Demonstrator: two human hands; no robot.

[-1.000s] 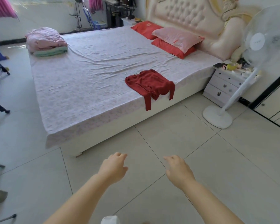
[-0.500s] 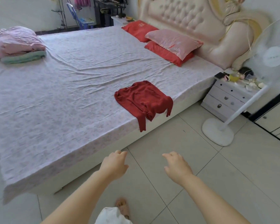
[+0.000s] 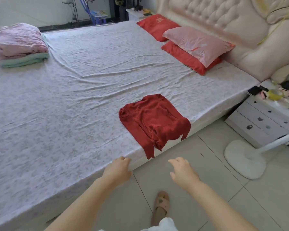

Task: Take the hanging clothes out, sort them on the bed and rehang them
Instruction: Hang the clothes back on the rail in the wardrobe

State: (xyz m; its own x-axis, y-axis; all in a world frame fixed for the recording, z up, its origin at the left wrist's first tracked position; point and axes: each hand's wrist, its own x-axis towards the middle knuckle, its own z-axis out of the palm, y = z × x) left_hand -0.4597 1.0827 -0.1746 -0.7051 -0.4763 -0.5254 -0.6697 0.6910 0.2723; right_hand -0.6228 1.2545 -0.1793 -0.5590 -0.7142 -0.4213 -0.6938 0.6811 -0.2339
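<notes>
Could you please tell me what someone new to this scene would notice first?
The red sweater stands out most: it lies at the near edge of the bed, with one sleeve hanging over the side. Just in front of it the left hand and right hand are held out, both empty. Next comes the pink pillow lying on a red pillow by the headboard.
</notes>
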